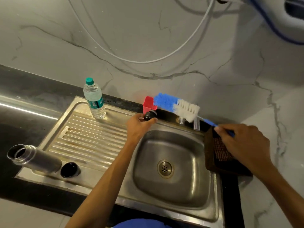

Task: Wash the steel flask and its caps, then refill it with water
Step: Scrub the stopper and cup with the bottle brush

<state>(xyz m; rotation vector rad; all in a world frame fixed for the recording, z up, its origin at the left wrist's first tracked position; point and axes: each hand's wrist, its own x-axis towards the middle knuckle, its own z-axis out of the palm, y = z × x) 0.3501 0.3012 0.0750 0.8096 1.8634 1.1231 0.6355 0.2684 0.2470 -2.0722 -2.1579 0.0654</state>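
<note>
Head cam: left hand [138,127] grips small black cap [150,115] mid-frame, right hand [243,142] holds bottle brush [177,106] by its handle; flask [35,159] sits lower left.

Steel flask [35,159] – brushed metal; sink [172,163] glossy steel w/ ribbed drainer; bottle [94,100] clear plastic – brush [176,106] plastic bristles.

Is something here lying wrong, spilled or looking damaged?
Nothing is spilled or broken. The open steel flask lies tilted on the ribbed steel drainboard beside a black round cap. Brownish stains mark the drainboard ridges.
</note>
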